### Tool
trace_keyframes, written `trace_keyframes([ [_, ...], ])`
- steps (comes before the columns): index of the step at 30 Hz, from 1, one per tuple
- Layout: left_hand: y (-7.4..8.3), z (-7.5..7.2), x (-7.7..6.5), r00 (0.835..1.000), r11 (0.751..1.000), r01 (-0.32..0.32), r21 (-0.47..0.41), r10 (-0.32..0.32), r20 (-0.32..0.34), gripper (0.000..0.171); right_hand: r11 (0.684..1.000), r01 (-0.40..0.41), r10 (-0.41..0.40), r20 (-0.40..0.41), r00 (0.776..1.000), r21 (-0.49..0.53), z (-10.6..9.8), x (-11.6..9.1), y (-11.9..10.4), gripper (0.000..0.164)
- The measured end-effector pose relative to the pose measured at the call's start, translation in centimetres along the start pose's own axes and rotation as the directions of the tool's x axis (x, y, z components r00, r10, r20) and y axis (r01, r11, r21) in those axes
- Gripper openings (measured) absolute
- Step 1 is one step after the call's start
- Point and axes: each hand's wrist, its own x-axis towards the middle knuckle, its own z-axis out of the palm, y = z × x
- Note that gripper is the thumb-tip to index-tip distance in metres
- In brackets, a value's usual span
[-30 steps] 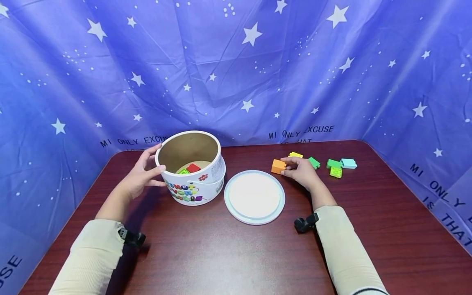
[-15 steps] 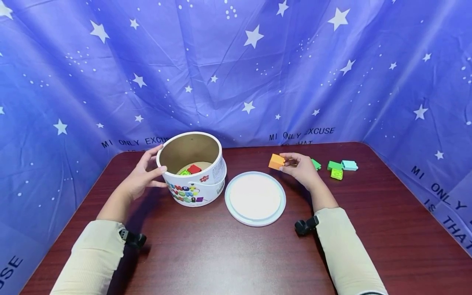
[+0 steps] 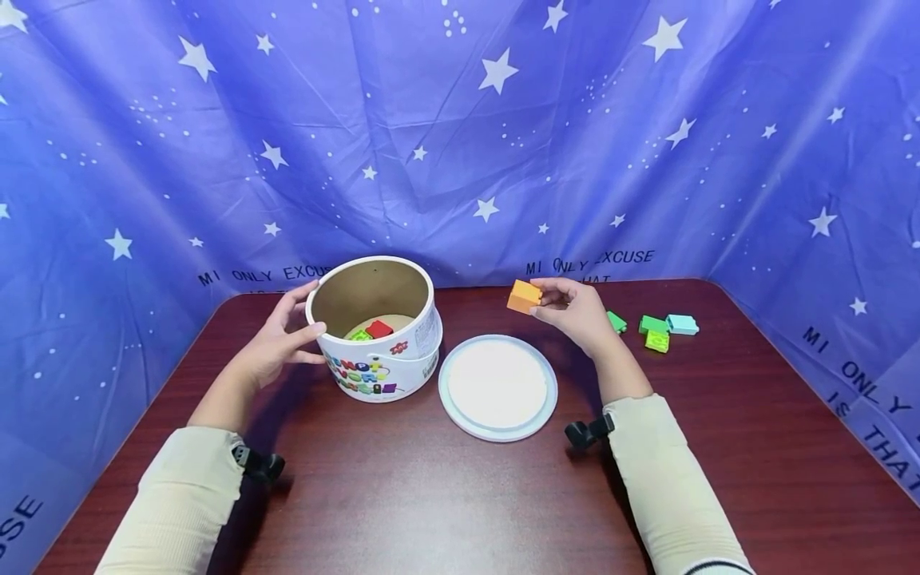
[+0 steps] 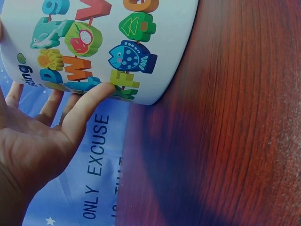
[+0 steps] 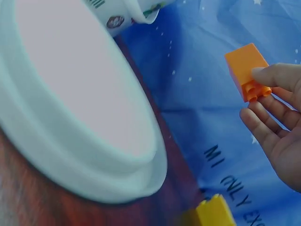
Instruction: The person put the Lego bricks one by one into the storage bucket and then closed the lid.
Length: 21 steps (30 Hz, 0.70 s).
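Has moved the orange block [image 3: 525, 297] up and leftward over the past second, from low at the right rear edge of the round lid [image 3: 496, 383] to higher up behind it. Pinches it in the right hand [image 3: 578, 315], thumb and fingertips spread only as wide as the block. Now hides the yellow block [image 5: 216, 212], behind and right of the lid, from the head view. Keeps the left hand [image 3: 269, 347] as before, fingers spread and mostly straight, touching the rim and outer wall of the printed white bucket [image 3: 402, 367], left of the lid.

In colour, bright orange; in form, a tilted box with round studs on the end toward the palm.

Inside the bucket, a red block [image 3: 378, 329] and a lime block [image 3: 361, 336]. Well right of the lid, close together, a pale-blue block [image 3: 683, 324], a green block [image 3: 654, 324] and a yellow-green block [image 3: 657, 341].

Beneath the lid, a glossy reddish-brown table [image 3: 446, 495]; behind it and to both sides, a creased blue curtain [image 3: 402, 120] with white stars and black lettering.
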Motion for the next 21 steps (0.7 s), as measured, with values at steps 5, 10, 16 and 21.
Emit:
trace_keyframes([
  [5, 0.0, 0.0, 0.0, 1.0, 1.0, 0.001, -0.003, -0.001, 0.001, 0.071, 0.998, 0.049, -0.05, 0.022, 0.999, 0.03, 0.4, 0.3, -1.7, 0.045],
  [10, 0.1, 0.1, -0.1, 1.0, 1.0, 0.002, 0.0, -0.002, 0.001, 0.071, 0.994, 0.094, -0.096, 0.045, 0.994, 0.051, 0.9, 0.6, -3.5, 0.046],
  [16, 0.0, 0.1, -0.1, 1.0, 1.0, -0.003, 0.001, 0.003, -0.001, 0.071, 0.985, 0.157, -0.162, 0.065, 0.985, 0.075, 1.6, 1.0, -5.4, 0.043],
  [21, 0.0, 0.1, -0.1, 1.0, 1.0, -0.005, -0.001, 0.005, -0.002, 0.071, 0.973, 0.212, -0.22, 0.09, 0.971, 0.088, 2.2, 1.4, -6.7, 0.04],
])
